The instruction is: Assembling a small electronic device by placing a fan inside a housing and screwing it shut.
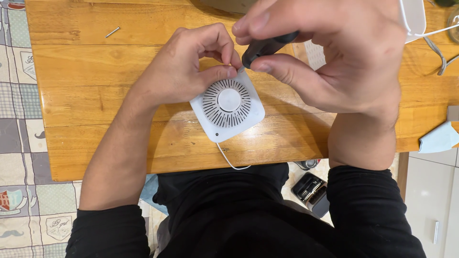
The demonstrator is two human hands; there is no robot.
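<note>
Hands meet over a white square plastic device with a round slotted grille [227, 106], which lies flat on the orange-brown wooden table [95, 86], near its front edge and just in front of the person. The left hand [184, 67] is curled, thumb and forefinger pressed together at the device's upper corner, resting on its edge. The right hand [334, 57] pinches a black-handled screwdriver [267, 47] between thumb and fingers, its tip pointing down to that same corner, right beside the left fingertips. A thin white cable [229, 162] runs from the device's near side over the table edge. A small metal screw [113, 32] lies well apart at the far left of the table. Below the table, on the floor, sits an open dark case of screwdriver bits [311, 191]. A pale blue face mask [437, 137] rests at the table's right edge.
</note>
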